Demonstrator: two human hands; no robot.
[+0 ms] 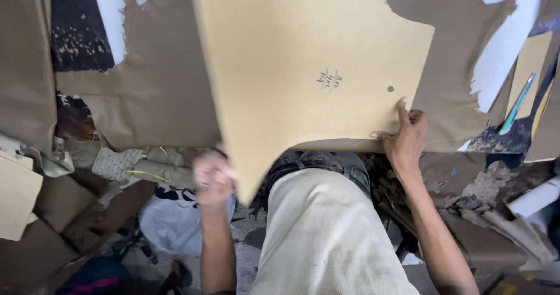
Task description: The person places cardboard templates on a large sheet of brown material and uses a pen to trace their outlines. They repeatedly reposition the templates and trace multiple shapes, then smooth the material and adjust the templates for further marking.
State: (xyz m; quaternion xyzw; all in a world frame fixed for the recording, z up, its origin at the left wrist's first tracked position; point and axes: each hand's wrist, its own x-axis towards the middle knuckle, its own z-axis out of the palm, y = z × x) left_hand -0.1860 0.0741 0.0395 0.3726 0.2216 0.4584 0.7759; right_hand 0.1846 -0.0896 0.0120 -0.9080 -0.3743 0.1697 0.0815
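Head view, looking down past my lap. I hold 1 large cut sheet of tan board (315, 67) above my knees, its upper part lying over the brown paper (157, 91) that covers the work surface. My left hand (213, 178) is blurred at the sheet's narrow lower tongue; it looks closed on that edge, though the blur leaves the fingers unclear. My right hand (405, 140) grips the lower right edge, thumb up on the face and fingers curled beneath.

Progress, as I judge it: the sheet already has its shaped outline, with a curved notch on the lower edge and a stepped corner at the upper right, so cutting appears done. Its face carries 1 small pencilled mark (329, 80) and 1 dark dot (390, 88). The sheet is lifted and not yet set down anywhere, so placing it remains; beyond that the view does not say.

Count: 1 tan board in hand; 2 hands of mine, both on it; 1 teal pen-like tool (518, 104) lying at the right, well apart from my right hand; 1 white roll (536, 197) at the lower right; 1 yellow wire or cord (149, 172) among the scraps on the left. Loose cardboard offcuts (17, 196) on the floor are too many and too overlapped to count.
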